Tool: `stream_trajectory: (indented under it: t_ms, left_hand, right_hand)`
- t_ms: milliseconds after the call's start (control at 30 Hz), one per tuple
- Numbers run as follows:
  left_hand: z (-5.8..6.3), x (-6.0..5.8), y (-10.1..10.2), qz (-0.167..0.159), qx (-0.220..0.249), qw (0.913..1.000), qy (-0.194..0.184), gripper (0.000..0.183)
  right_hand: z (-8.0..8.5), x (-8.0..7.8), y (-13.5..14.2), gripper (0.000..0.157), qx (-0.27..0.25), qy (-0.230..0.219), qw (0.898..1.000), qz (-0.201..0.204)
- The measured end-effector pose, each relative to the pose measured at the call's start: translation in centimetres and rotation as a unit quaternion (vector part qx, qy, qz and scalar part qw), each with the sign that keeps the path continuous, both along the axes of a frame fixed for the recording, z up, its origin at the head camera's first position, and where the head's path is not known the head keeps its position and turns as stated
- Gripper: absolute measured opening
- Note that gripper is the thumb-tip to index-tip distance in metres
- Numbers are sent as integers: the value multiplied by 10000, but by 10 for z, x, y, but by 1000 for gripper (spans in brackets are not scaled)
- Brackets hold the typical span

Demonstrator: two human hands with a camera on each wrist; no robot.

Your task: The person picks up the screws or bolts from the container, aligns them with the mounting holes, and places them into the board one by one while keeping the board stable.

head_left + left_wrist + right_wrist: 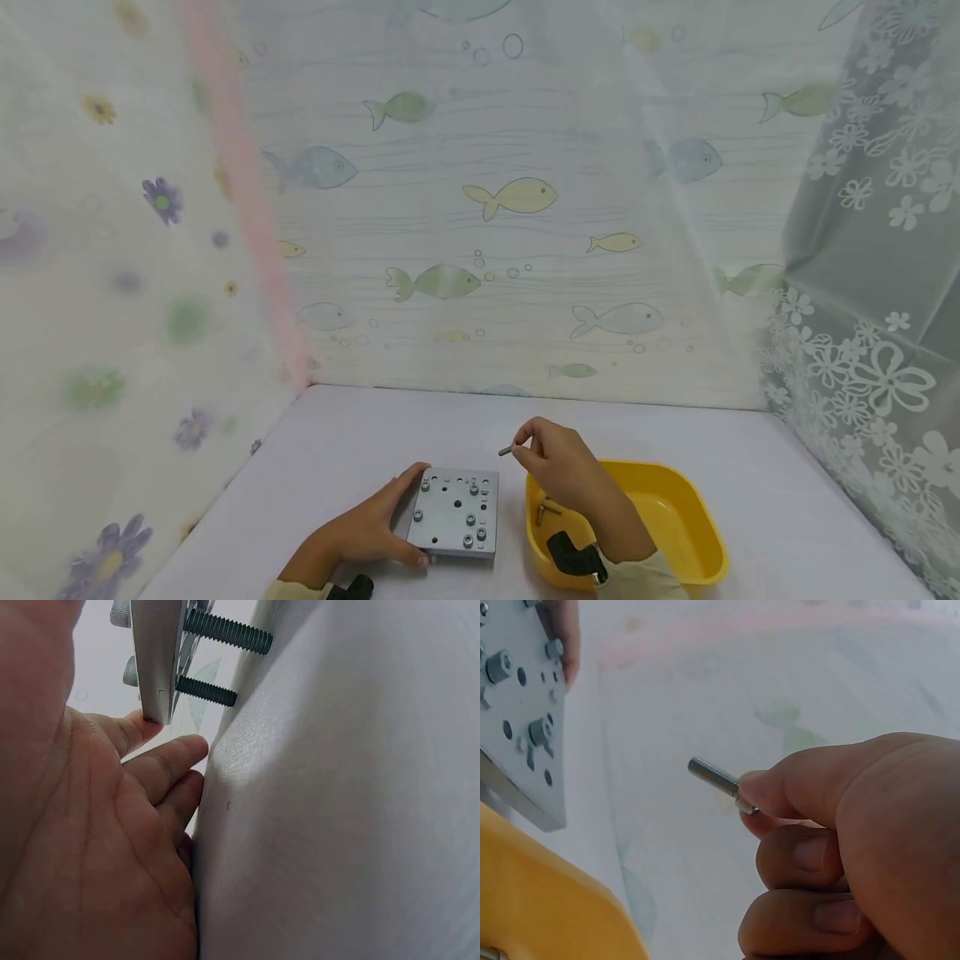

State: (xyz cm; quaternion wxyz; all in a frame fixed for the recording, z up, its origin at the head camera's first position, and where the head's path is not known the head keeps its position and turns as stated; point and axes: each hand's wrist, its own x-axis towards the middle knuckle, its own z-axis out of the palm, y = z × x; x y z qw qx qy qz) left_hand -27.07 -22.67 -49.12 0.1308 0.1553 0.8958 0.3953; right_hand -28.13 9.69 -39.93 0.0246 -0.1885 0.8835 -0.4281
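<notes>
A square silver metal plate (442, 537) with drilled holes and several socket-head screws (470, 519) stands left of centre in the head view. My left hand (360, 529) grips it from the left side, thumb at the near corner and index finger at the far one. In the left wrist view, threaded screw shanks (229, 631) stick out of the plate's underside toward the white tabletop. Between thumb and index finger my right hand (562, 467) pinches a small screw (714, 775) by its head, threaded end pointing left. That hand is above the tub's far left rim, right of the plate.
The yellow plastic tub (701, 533) stands right of the plate, under my right forearm. A few loose screws (547, 509) lie inside it on the left. Printed curtains (525, 333) surround the white table (352, 433) at the back and sides.
</notes>
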Motion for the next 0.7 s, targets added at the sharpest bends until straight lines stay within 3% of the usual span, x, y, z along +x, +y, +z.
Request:
stream_trajectory:
  t_ms: [700]
  left_hand:
    - [0, -1, -1, 20, 48, 9999, -117, 130]
  right_hand:
    - [-15, 7, -36, 13, 503, 161, 9986, -52]
